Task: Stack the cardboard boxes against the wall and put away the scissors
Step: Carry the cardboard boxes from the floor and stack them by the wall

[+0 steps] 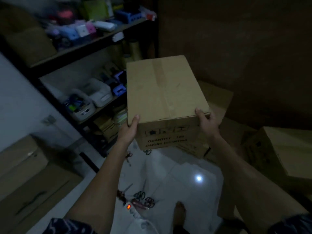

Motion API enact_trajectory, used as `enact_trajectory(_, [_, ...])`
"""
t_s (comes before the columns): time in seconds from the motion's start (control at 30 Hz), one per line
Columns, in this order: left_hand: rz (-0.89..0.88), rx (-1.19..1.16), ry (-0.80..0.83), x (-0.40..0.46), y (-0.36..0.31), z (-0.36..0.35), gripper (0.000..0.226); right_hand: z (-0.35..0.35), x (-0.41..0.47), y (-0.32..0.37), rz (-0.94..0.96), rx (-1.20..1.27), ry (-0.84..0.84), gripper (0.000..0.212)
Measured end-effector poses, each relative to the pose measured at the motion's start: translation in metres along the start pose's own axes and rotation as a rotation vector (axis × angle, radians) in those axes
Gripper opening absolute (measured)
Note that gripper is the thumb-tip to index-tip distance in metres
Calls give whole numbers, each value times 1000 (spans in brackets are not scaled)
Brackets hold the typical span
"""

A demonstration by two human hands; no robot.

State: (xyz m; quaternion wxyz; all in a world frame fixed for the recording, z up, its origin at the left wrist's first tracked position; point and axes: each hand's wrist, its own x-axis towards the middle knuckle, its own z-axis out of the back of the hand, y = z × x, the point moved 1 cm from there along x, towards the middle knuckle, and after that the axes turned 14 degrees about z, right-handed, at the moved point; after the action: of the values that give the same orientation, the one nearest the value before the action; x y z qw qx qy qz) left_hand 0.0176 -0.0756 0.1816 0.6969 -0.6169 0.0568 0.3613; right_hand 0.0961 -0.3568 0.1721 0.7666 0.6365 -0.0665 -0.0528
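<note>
The person holds a cardboard box point(167, 92) up in the air with both hands. The left hand point(129, 130) grips the near left corner, thumb on top. The right hand point(208, 124) grips the near right corner the same way. The box is taped shut and sits level between them.

This looks like the stacking step. Just past the box, low down, more boxes point(217, 98) sit by the dark wall point(236, 39). I think the next move is to carry the box forward and set it flat on that pile.

Below the hands, scissors point(143, 198) lie on the white floor point(177, 166), near a power strip point(130, 208) with a red light. They are not put away yet.
</note>
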Motion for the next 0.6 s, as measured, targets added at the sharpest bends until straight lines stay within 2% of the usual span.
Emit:
enact_trajectory(0.13, [75,-72,-82,-62,69,91,80,-54,-87,7,6,30,160,67])
enact_trajectory(0.23, [167,-119,-199,-114,133,166,99,-106,-148,-6,-28,12,314,104])
enact_trajectory(0.27, [194,-149,-244,-127,154,187,103,-122,-170,-3,-42,13,370,108])
enact_trajectory(0.4, [268,-286,-361,-185,223,266,100,-193,-254,21,-47,-48,596,69])
enact_trajectory(0.47, [305,-344,-424,-205,253,301,103,-228,-287,25,-45,-86,698,75])
enact_trajectory(0.53, [318,-401,-495,-224,278,335,95,-268,-318,29,-19,-99,798,81])
enact_trajectory(0.6, [316,-438,-568,-238,295,364,79,-301,-347,41,16,-101,860,69])
